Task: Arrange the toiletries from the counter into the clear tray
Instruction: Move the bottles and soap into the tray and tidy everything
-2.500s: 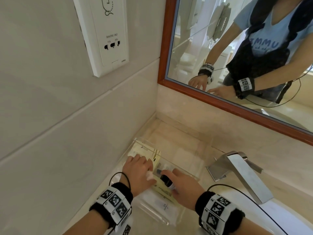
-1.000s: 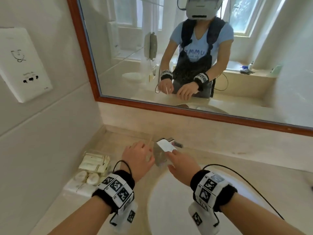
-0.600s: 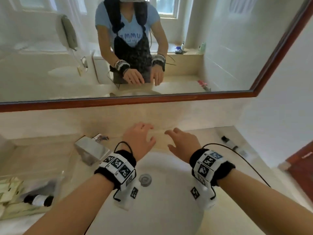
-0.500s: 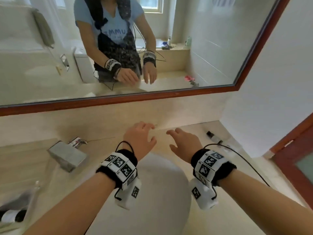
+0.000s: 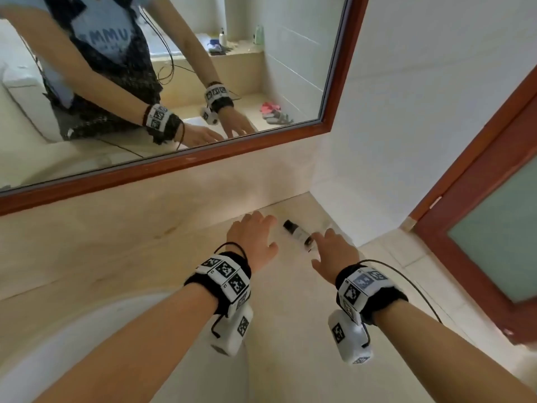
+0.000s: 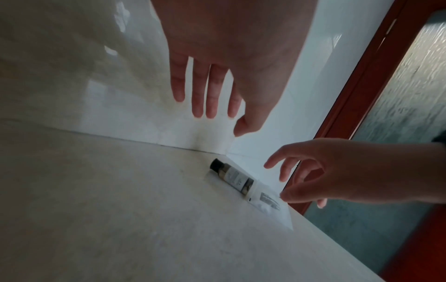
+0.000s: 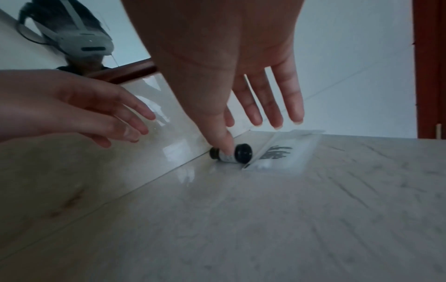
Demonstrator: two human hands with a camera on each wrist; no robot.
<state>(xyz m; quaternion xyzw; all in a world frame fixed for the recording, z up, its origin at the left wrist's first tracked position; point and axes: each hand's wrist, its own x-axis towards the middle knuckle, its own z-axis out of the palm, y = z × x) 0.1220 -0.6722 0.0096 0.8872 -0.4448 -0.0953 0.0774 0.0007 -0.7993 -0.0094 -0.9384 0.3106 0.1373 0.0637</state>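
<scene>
A small bottle (image 5: 297,234) with a black cap and a pale label lies on its side on the counter (image 5: 290,315), close to the far right corner. A flat white printed sachet (image 6: 265,201) lies right beside its base. My left hand (image 5: 267,231) hovers just left of the bottle with straight fingers and holds nothing. My right hand (image 5: 321,247) reaches over the bottle's near end and the sachet with fingers spread. In the right wrist view its thumb (image 7: 224,141) overlaps the bottle (image 7: 237,155), and contact is unclear. The clear tray is out of view.
The white sink basin (image 5: 87,344) curves at the lower left. A wood-framed mirror (image 5: 174,167) runs along the back wall. The white side wall (image 5: 406,141) closes the corner. A frosted-glass door (image 5: 494,242) in a red-brown frame stands past the counter's right edge.
My view has swung right from the tray at the left corner, past the faucet and basin, to the right corner. Both empty hands have moved across to the lying bottle.
</scene>
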